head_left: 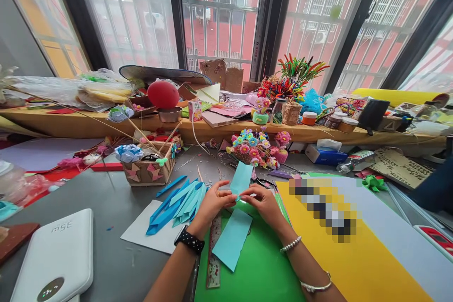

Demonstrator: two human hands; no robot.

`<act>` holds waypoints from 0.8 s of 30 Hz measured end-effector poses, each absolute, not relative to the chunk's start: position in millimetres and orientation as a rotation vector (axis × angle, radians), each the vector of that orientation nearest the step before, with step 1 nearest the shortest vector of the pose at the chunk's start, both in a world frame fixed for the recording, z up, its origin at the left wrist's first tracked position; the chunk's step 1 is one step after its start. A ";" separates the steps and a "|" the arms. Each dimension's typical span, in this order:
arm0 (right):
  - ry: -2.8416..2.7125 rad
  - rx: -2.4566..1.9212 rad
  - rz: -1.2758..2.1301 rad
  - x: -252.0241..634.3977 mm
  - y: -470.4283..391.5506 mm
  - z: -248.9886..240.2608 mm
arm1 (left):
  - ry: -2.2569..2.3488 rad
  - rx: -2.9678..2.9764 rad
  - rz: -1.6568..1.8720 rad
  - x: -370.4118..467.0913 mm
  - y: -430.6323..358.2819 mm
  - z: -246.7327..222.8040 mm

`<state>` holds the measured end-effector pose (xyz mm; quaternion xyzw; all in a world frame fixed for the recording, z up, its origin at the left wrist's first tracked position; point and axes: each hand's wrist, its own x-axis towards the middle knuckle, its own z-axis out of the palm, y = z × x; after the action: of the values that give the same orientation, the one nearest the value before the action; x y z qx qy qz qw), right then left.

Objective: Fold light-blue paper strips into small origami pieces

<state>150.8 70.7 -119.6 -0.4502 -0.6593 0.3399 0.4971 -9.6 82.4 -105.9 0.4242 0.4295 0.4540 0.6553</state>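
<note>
hands [238,204] on smooth teal paper strip [236,207]

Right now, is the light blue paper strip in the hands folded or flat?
Folded. The light blue paper strip bends where the left hand and right hand pinch it; its upper part stands up.

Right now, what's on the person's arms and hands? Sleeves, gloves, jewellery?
No sleeves or gloves in view; both forearms are bare. The left hand has a black watch at the wrist, its band dotted with small pale studs. The right hand has a white bead bracelet at the wrist and a thin silver bangle further up the forearm.
</note>
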 end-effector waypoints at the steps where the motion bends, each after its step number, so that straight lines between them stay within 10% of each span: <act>1: -1.584 -1.092 0.828 149.9 70.3 -119.3 | 0.970 0.959 1.034 -8.7 82.4 -106.7; 24: -1.402 -1.134 0.898 137.3 67.9 -124.0 | 0.989 1.017 0.901 -8.0 81.1 -106.6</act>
<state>137.3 67.9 -124.0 -0.4760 -0.5883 0.3768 0.5341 -8.0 81.1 -106.6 0.4507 0.4384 0.3992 0.6673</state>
